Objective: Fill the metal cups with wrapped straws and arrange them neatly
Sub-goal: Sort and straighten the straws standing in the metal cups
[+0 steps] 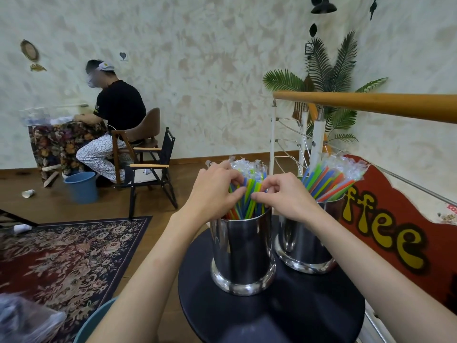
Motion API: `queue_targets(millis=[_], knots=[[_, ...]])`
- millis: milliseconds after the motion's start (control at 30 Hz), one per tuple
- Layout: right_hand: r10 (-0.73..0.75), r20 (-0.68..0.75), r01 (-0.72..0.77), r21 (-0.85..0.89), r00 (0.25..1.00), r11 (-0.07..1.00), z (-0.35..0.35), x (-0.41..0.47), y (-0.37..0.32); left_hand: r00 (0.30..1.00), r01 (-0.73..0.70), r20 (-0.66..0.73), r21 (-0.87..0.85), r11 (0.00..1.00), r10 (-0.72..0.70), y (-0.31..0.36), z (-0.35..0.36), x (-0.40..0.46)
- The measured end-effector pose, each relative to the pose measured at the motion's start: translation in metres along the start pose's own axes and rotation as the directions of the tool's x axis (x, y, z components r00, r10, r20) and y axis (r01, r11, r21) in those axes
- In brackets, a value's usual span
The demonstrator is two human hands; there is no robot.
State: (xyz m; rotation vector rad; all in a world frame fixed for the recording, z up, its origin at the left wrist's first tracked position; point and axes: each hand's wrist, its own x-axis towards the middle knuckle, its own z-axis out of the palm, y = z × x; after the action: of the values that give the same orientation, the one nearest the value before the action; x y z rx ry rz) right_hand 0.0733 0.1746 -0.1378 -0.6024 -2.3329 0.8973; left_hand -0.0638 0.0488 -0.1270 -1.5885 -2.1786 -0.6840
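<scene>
Pinching glossy wrapped straws (249, 184) in shiny cylindrical steel cup (243, 253): left hand (212, 191), right hand (284, 194), fingers curled.

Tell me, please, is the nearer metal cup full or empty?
Full: the nearer metal cup is packed with wrapped straws rising well above its rim.

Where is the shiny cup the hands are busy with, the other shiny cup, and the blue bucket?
Near metal cup (243, 253), head view, on its shiny front wall.
Far metal cup (300, 241), head view, on its side wall.
Blue bucket (81, 188), head view, on its outer wall.
</scene>
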Motion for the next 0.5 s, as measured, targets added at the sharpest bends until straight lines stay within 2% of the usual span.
queue_targets(millis=[300,500], knots=[[-0.048,0.037,0.046,0.045,0.998,0.998,-0.0017,-0.0001,0.0002,1.000,0.024,0.022,-0.049,0.999,-0.022,-0.0015,-0.0023,0.0004],[-0.081,0.031,0.083,-0.049,0.996,0.995,-0.0023,-0.0016,-0.0031,0.999,0.034,0.021,-0.094,0.995,-0.033,-0.0009,-0.0035,0.0002]])
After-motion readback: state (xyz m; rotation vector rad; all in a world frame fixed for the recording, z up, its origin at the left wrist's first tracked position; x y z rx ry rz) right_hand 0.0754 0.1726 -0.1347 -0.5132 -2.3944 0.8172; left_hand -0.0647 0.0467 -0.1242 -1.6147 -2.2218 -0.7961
